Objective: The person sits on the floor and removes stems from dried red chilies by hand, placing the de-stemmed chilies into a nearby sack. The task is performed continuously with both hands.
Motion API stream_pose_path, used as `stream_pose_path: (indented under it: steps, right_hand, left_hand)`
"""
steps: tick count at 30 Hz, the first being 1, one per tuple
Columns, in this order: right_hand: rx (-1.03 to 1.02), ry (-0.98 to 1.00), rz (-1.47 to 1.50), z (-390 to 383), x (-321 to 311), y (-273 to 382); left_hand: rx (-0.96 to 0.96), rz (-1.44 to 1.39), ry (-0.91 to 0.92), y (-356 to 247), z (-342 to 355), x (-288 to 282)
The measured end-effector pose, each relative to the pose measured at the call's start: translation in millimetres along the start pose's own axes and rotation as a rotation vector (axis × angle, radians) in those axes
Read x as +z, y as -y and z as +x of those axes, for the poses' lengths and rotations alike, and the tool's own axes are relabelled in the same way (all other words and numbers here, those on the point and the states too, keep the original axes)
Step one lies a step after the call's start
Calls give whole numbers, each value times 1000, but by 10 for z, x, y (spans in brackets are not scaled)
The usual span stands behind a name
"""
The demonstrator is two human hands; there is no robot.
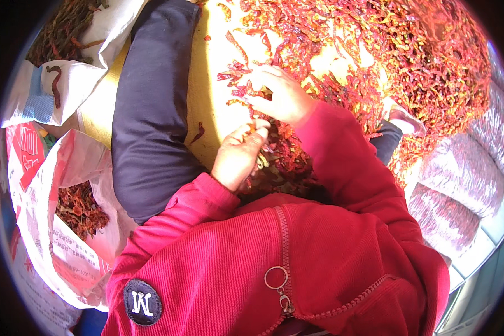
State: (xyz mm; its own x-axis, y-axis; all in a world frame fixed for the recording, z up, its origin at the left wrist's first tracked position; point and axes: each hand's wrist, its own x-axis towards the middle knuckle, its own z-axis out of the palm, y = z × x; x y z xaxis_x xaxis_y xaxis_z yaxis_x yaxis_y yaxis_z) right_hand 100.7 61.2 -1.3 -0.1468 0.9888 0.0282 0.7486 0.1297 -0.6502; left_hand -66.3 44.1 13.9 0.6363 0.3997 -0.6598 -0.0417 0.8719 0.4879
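Note:
My left hand (243, 151) is closed around small dried chilli pieces (262, 160) at the centre, with some pale bits showing beside its fingers; their exact form is unclear. Above it, my right hand (277, 95) reaches among loose red dried chillies (236, 77), its fingers bent and thumb apart, fingertips beside the pieces. More dark red chillies (288, 151) lie under and behind my hands on a sunlit yellow surface (204, 117).
A large chilli heap (425, 61) spreads at upper right, beside stacked filled clear bags (456, 173). At left stand white sacks (84, 266) holding dried plant material (81, 210). My dark-trousered legs (154, 112) frame the work area.

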Motion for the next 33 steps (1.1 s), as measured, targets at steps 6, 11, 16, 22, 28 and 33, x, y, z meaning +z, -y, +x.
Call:
stream_pose_path:
  steps: [6,11,16,22,28,33]
  right_hand:
    - [101,86,60,-195,-263,425]
    - [-73,32,89,-314,-215,472]
    - [-13,124,148,-406,-285,478]
    - [12,304,207,-414,-343,380]
    - [-96,440,247,-394,-554,380]
    - [-87,585,234,-456,-617,374]
  left_hand:
    - [45,-68,-81,-87,14,27]
    - [56,-107,6,-91,-17,78]
    - [-34,-72,9,-86,-2,35]
    - [-85,-10,5,-62,44,6]
    - [94,229,189,100,109,-16]
    - [72,537,305,31,33,23]
